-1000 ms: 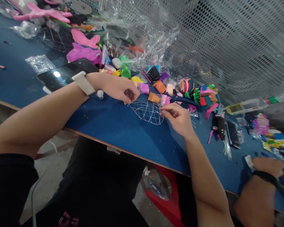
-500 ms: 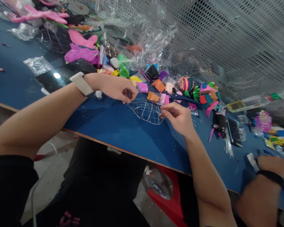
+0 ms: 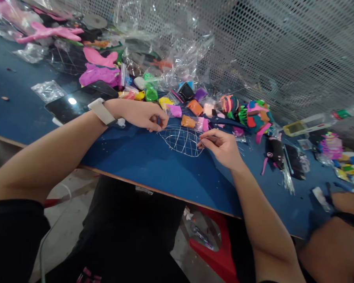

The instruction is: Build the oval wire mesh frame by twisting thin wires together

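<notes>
A leaf-shaped wire frame (image 3: pixel 181 142) with a grid of thin silvery wires is held just over the blue table (image 3: pixel 129 157). At its left tip, my left hand (image 3: pixel 149 116) pinches the wire between thumb and curled fingers. My right hand (image 3: pixel 221 145) grips the frame's right end with thumb and fingertips; the exact spot is partly covered by the fingers. Just behind the frame lie small bagged lumps of clay, among them an orange one (image 3: pixel 188 121) and a purple one (image 3: pixel 174 110). Dark-handled pliers or scissors (image 3: pixel 224 121) rest behind my right hand.
A phone (image 3: pixel 79 101) lies under my left forearm's far side. Clay figures (image 3: pixel 258 116) and crumpled plastic bags line the back, against a perforated metal panel (image 3: pixel 268 47). Bundled wires (image 3: pixel 288 179) lie on the right. A co-worker's arm (image 3: pixel 336 243) reaches in at lower right.
Both hands keep hold of the wire frame, nearly in the same place. My left hand has tilted slightly downward. The co-worker's arm has shifted right, and the view has moved a little.
</notes>
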`<action>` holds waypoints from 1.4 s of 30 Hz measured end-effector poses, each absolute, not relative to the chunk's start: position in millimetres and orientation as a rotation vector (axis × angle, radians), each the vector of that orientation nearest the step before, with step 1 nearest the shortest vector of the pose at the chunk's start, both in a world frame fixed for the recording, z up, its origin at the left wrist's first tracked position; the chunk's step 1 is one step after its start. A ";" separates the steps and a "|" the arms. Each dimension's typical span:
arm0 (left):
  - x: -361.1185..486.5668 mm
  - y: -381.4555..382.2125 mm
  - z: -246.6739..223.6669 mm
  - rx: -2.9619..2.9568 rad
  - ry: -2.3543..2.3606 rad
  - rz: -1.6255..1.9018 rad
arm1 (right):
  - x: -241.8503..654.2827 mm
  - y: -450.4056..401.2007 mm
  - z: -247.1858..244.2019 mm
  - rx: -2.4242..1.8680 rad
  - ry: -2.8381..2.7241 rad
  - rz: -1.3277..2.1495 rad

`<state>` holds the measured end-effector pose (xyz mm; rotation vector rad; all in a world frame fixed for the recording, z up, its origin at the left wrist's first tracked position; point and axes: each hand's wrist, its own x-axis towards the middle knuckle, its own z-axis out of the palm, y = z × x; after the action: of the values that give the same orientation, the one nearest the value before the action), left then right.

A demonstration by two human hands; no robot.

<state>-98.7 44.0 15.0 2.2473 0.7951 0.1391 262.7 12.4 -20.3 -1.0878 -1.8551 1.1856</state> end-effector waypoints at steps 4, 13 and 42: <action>-98.7 44.7 14.0 2.242 0.762 0.127 | 264.4 13.8 -22.4 -1.098 -1.831 1.236; -102.8 45.8 15.8 2.183 0.786 0.095 | 264.9 14.3 -22.9 -1.070 -1.819 1.257; -105.3 48.4 11.7 2.165 0.766 0.130 | 266.8 14.2 -26.1 -1.060 -1.823 1.319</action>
<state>-105.3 48.4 11.7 2.1651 0.7659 0.1305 266.8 14.2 -26.1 -1.0600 -1.8228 1.3194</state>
